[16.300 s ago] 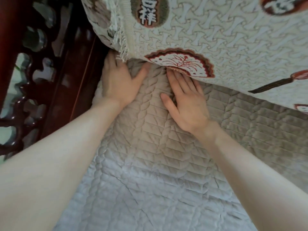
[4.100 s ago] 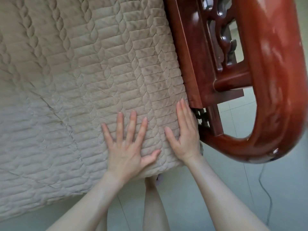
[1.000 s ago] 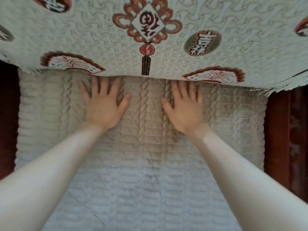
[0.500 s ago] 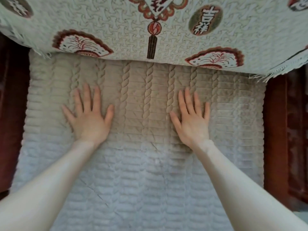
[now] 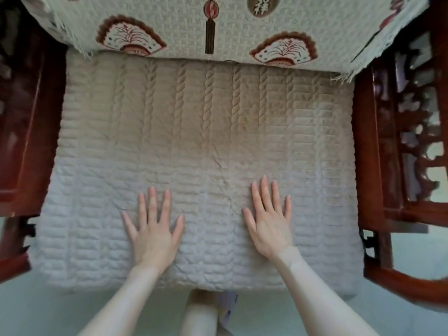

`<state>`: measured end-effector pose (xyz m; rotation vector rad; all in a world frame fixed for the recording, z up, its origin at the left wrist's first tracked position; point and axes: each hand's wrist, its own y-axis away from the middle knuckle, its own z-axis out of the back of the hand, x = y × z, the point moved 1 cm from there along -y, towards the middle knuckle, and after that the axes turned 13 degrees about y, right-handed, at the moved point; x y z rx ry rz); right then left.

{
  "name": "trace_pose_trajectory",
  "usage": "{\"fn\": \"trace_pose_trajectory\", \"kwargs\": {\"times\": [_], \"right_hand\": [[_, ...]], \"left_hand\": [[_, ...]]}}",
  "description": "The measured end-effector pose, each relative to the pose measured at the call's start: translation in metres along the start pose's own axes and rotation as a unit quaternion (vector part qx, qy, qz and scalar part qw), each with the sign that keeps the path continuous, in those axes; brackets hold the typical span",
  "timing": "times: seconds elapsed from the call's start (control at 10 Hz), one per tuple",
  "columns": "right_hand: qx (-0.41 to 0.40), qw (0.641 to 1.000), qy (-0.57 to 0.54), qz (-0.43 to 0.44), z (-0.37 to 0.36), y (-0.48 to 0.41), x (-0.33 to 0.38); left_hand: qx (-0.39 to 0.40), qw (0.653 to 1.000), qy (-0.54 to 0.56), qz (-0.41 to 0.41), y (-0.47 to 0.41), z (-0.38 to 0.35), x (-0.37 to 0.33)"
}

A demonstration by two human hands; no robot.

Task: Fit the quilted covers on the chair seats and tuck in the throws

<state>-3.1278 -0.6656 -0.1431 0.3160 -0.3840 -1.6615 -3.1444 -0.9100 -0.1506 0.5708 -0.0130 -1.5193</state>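
Throw [image 5: 230, 27] drapes over cover [image 5: 206, 129] rear — armrests [image 5: 368, 154] flank it, seemingly touching.

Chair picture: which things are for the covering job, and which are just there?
For the job: beige quilted seat cover; cream patterned fringed throw; left hand; right hand.
Just there: dark red carved wooden armrests; pale floor.

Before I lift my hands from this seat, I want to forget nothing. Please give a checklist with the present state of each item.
1. Hands flat: left hand and right hand lie open on the quilted cover: ok.
2. Seat filled between left armrest and right armrest: ok.
3. Cover smooth: faint creases near middle: not ok.
4. Tuck of throw: its edge overlaps cover's back, tuck hidden: cannot tell.
5. Front edge secured: underside hidden: cannot tell.
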Motion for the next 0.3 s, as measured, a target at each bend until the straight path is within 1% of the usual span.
{"fn": "trace_pose_trajectory", "kwargs": {"times": [0.1,0.2,0.3], "right_hand": [[0.036,0.997,-0.063,0.017,0.016,0.02,0.0],[-0.013,0.983,-0.177,0.035,0.046,0.036,-0.001],[-0.059,0.975,-0.212,0.03,0.085,0.048,0.001]], "left_hand": [[0.031,0.998,0.058,0.025,0.014,0.009,-0.007],[0.025,0.976,0.215,0.018,0.023,0.038,-0.024],[0.005,0.958,0.287,-0.006,0.032,0.077,-0.047]]}}
